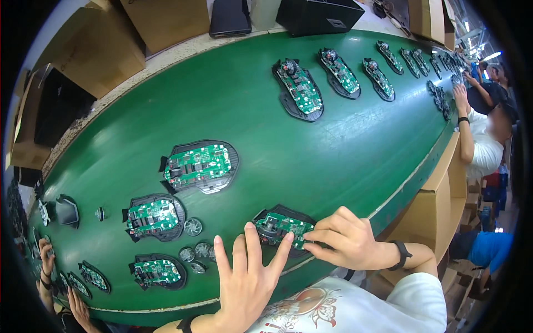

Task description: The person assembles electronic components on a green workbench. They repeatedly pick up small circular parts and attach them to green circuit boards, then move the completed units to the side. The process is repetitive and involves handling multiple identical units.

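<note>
1. A half-built computer mouse (284,226), its green circuit board (294,224) facing up in a black shell (298,211), lies near the close edge of a green workbench (266,161).
2. The left hand (246,283) spreads wide, index fingertip and thumb reaching over the assembly, not wrapped around it.
3. The right hand (343,238) bunches thumb and fingers at the board's right end; whether they pinch anything is hidden.
4. The unit looks light and stiff, its exposed components probably fragile; the shell's outer rim appears the safest hold.
5. Loose wheels (193,226) sit to the left.
</note>
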A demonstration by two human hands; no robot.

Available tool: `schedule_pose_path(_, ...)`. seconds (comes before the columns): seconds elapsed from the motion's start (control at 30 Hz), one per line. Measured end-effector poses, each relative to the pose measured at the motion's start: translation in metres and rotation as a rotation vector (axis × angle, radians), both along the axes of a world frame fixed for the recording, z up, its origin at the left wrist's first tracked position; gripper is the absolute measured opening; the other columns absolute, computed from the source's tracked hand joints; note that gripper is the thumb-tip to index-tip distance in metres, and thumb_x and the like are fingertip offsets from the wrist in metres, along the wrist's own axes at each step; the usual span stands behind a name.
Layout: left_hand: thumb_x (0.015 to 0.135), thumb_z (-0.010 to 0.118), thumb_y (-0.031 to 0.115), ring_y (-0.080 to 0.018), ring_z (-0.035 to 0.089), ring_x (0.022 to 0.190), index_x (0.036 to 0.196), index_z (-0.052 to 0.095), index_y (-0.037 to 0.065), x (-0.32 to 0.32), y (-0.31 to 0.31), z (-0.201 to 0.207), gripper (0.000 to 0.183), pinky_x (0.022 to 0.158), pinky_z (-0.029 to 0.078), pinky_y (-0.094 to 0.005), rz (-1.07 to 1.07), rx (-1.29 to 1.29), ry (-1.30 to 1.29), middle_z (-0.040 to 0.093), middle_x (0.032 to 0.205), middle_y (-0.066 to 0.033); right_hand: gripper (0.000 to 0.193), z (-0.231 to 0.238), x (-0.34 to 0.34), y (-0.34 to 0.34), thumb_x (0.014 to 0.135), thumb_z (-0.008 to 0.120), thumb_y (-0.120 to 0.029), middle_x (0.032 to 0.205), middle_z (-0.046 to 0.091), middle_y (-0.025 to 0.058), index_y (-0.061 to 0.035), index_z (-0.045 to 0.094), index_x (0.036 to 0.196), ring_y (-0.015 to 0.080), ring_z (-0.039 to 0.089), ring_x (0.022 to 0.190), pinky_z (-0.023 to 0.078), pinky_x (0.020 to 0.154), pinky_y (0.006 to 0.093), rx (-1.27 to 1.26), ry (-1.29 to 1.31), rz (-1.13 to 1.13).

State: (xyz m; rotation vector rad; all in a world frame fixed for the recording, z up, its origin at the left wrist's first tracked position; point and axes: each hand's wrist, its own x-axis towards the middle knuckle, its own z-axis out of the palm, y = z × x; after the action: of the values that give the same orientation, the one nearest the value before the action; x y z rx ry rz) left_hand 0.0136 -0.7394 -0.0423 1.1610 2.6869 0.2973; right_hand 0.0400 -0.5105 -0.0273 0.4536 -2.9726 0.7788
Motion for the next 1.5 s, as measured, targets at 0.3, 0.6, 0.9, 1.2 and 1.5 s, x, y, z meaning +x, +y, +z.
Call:
schedule_pose_path(0.3, 0.088, 0.053, 0.008, -0.0368, 0.057, 0.110, 0.150, 0.045, 0.030, -0.009, 0.002, 0.008, 0.066, 0.104, 0.040, -0.0628, 0.024, 0.058, -0.047, 0.051, 0.134, -0.0283, 0.024, -0.011, 0.001, -0.007, 0.065, 0.086, -0.010, 0.081, 0.064, -0.0020, -0.0109, 0.077, 0.086, 0.0148, 0.053, 0.065, 0.040, 0.043, 0.0268, -0.029, 0.038, -0.016)
schedule_pose_path(0.6, 0.085, 0.062, 0.010, -0.0384, 0.055, 0.116, 0.149, 0.047, 0.025, -0.012, 0.002, 0.009, 0.067, 0.104, 0.040, -0.0603, 0.007, 0.091, -0.054, 0.049, 0.137, -0.0285, 0.025, -0.009, 0.000, -0.008, 0.065, 0.082, -0.005, 0.080, 0.065, -0.0013, -0.0095, 0.077, 0.089, 0.0146, 0.056, 0.064, 0.043, 0.043, 0.0255, 0.083, 0.116, 0.033)
schedule_pose_path(0.9, 0.077, 0.076, 0.025, -0.0331, 0.057, 0.111, 0.144, 0.053, 0.037, -0.005, -0.006, -0.008, 0.072, 0.104, 0.037, -0.0660, -0.008, 0.085, 0.051, 0.050, 0.133, -0.0249, 0.041, 0.000, 0.018, -0.010, 0.066, 0.076, -0.011, 0.093, 0.066, 0.0001, -0.0053, 0.075, 0.106, 0.0107, 0.058, 0.071, 0.042, 0.043, 0.0220, 0.312, 0.161, 0.166)
schedule_pose_path(1.2, 0.074, 0.081, 0.024, -0.0358, 0.054, 0.119, 0.147, 0.050, 0.028, -0.012, -0.011, 0.000, 0.079, 0.104, 0.040, -0.0613, -0.052, 0.093, -0.022, 0.046, 0.139, -0.0265, 0.039, 0.010, 0.010, -0.008, 0.067, 0.077, -0.009, 0.098, 0.068, 0.0011, -0.0053, 0.075, 0.106, 0.0139, 0.059, 0.072, 0.047, 0.047, 0.0256, 0.230, 0.071, 0.085)
schedule_pose_path(1.5, 0.079, 0.079, 0.012, -0.0405, 0.049, 0.125, 0.143, 0.054, 0.015, -0.062, -0.047, 0.034, 0.069, 0.103, 0.042, -0.0479, 0.122, 0.221, -0.120, 0.045, 0.145, -0.0211, 0.078, 0.003, 0.013, -0.011, 0.071, 0.081, -0.040, 0.131, 0.061, 0.0142, 0.0012, 0.058, 0.133, 0.0301, 0.059, 0.108, 0.049, 0.093, 0.0438, 0.106, -0.049, -0.069)
